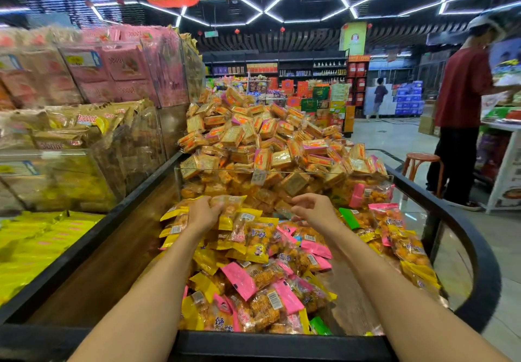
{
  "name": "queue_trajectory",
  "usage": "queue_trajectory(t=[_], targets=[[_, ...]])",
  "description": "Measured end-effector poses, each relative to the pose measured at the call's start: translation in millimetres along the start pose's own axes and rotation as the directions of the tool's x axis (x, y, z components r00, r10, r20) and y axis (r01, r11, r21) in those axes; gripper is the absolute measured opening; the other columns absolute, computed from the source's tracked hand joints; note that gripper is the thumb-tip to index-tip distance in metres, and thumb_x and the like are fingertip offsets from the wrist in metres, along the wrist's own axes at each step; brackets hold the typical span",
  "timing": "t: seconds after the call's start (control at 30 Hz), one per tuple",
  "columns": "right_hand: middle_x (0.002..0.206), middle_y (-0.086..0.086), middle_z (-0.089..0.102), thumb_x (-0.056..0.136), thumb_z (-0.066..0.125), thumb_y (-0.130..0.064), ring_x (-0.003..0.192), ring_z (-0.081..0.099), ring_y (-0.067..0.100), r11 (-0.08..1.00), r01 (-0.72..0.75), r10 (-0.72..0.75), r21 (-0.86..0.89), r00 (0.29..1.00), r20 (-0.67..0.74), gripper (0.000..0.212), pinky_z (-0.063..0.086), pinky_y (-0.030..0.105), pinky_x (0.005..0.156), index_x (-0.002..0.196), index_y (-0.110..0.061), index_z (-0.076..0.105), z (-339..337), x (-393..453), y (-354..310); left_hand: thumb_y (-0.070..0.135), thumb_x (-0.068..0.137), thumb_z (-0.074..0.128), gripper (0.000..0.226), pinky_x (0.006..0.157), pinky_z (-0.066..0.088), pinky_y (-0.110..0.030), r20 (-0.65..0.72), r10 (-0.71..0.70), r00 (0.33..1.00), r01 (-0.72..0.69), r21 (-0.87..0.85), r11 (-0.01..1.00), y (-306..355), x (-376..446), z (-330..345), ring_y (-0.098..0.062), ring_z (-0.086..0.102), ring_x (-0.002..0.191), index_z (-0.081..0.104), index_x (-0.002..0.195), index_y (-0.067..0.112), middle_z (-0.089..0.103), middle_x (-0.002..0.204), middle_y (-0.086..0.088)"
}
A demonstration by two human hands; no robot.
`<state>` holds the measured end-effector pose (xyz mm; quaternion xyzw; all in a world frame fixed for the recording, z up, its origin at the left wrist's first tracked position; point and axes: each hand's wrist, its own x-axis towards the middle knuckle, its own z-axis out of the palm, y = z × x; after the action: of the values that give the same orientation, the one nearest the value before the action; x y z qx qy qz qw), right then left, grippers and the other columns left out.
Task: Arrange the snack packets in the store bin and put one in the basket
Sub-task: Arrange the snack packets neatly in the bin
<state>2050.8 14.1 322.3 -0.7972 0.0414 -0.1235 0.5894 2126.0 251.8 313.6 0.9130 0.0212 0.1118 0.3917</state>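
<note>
Left hand (203, 213) grips a crinkly clear-and-yellow snack packet (229, 201) at 12 o'clock of the glossy pink/yellow packet heap (262, 285) filling the black-rimmed store bin (476, 251), right hand (315, 209) loosely curled, holding nothing, clear acrylic divider (284, 172) and cracker mound (270, 139) beyond.

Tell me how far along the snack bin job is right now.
Early, by the look of it. Done: nothing clearly; the packets in the near bin lie loosely jumbled, pink and yellow mixed. In hand: the left hand grips a yellow-edged packet at the far end of the pile; the right hand hovers above the packets with curled fingers, holding nothing. Left: tidying the pile and putting one packet in a basket, which is not in view.
</note>
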Motion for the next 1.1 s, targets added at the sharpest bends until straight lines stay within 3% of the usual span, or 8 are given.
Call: queue_trajectory(t=[0.17, 0.23, 0.33, 0.47, 0.6, 0.77, 0.9, 1.1], targets=[[0.099, 0.015, 0.065, 0.091, 0.056, 0.003, 0.074, 0.063, 0.019, 1.000, -0.020, 0.020, 0.003, 0.998, -0.051, 0.013, 0.054, 0.032, 0.071, 0.094, -0.007, 0.064, -20.8, -1.8, -9.5, 0.037, 0.098, 0.046, 0.052, 0.102, 0.041, -0.044, 0.074, 0.029, 0.997, -0.036, 0.098, 0.995, -7.8, 3.9, 4.6, -0.034, 0.047, 0.125, 0.048, 0.134, -0.001, 0.050, 0.138, -0.018], [0.101, 0.014, 0.066, 0.091, 0.056, 0.003, 0.073, 0.064, 0.017, 0.999, -0.006, 0.004, -0.050, 1.000, -0.029, 0.014, 0.053, 0.029, 0.069, 0.099, -0.005, 0.064, -32.8, -3.7, -12.9, 0.038, 0.099, 0.044, 0.052, 0.100, 0.042, -0.045, 0.075, 0.029, 0.997, -0.038, 0.115, 0.993, -7.4, 5.0, 3.6, -0.035, 0.049, 0.123, 0.050, 0.131, -0.001, 0.052, 0.135, -0.019], [0.101, 0.006, 0.066, 0.091, 0.057, -0.001, 0.077, 0.066, 0.013, 0.952, 0.074, -0.082, -0.298, 0.997, -0.013, 0.019, 0.053, 0.025, 0.067, 0.107, -0.007, 0.066, -64.1, -7.8, -10.5, 0.037, 0.099, 0.044, 0.053, 0.103, 0.040, -0.044, 0.041, 0.054, 0.998, -0.060, 0.187, 0.980, 0.9, 0.4, 0.6, -0.035, 0.045, 0.128, 0.045, 0.137, 0.001, 0.048, 0.140, -0.018], [0.100, 0.002, 0.065, 0.090, 0.061, -0.007, 0.089, 0.059, 0.014, 0.786, 0.127, -0.186, -0.606, 0.982, -0.035, 0.016, 0.045, 0.028, 0.077, 0.103, -0.009, 0.069, -126.0, -19.1, 5.0, 0.033, 0.097, 0.050, 0.040, 0.091, 0.043, -0.039, -0.018, 0.242, 0.970, -0.227, 0.280, 0.933, 32.7, -18.1, 5.5, -0.032, 0.053, 0.116, 0.056, 0.123, 0.003, 0.059, 0.125, -0.016], [0.100, 0.004, 0.066, 0.091, 0.061, -0.015, 0.085, 0.056, 0.013, 0.665, 0.094, -0.177, -0.741, 0.984, -0.034, 0.015, 0.043, 0.028, 0.074, 0.104, -0.010, 0.067, -171.5, -25.0, 35.1, 0.031, 0.098, 0.049, 0.037, 0.086, 0.041, -0.032, 0.250, 0.448, 0.858, -0.494, 0.171, 0.852, 81.3, -56.3, 46.4, -0.028, 0.056, 0.111, 0.059, 0.119, 0.002, 0.062, 0.120, -0.014], [0.094, 0.001, 0.064, 0.092, 0.060, -0.023, 0.086, 0.059, 0.016, 0.614, 0.108, -0.200, -0.782, 0.980, -0.022, 0.015, 0.049, 0.034, 0.073, 0.103, -0.014, 0.064, -187.9, -20.0, 62.1, 0.034, 0.098, 0.046, 0.042, 0.077, 0.042, -0.039, 0.590, 0.450, 0.670, -0.643, 0.159, 0.749, 126.9, -80.2, 134.9, -0.036, 0.059, 0.099, 0.060, 0.103, -0.005, 0.064, 0.105, -0.023], [0.097, -0.003, 0.065, 0.093, 0.058, -0.025, 0.089, 0.058, 0.014, 0.651, 0.131, -0.235, -0.748, 0.971, -0.034, 0.017, 0.047, 0.031, 0.075, 0.106, -0.016, 0.064, -193.2, -9.8, 70.0, 0.033, 0.101, 0.041, 0.042, 0.065, 0.032, -0.035, 0.685, 0.435, 0.584, -0.704, 0.162, 0.691, 155.0, -86.5, 196.6, -0.039, 0.057, 0.092, 0.053, 0.082, -0.002, 0.062, 0.098, -0.029], [0.100, -0.001, 0.065, 0.094, 0.058, -0.026, 0.091, 0.058, 0.012, 0.670, 0.145, -0.299, -0.728, 0.950, -0.086, 0.022, 0.045, 0.027, 0.077, 0.111, -0.014, 0.064, -197.6, -4.8, 77.4, 0.035, 0.100, 0.042, 0.046, 0.060, 0.032, -0.036, 0.754, 0.316, 0.576, -0.582, 0.107, 0.806, 159.3, -90.7, 269.4, -0.032, 0.048, 0.081, 0.035, 0.063, 0.009, 0.046, 0.077, -0.016]])
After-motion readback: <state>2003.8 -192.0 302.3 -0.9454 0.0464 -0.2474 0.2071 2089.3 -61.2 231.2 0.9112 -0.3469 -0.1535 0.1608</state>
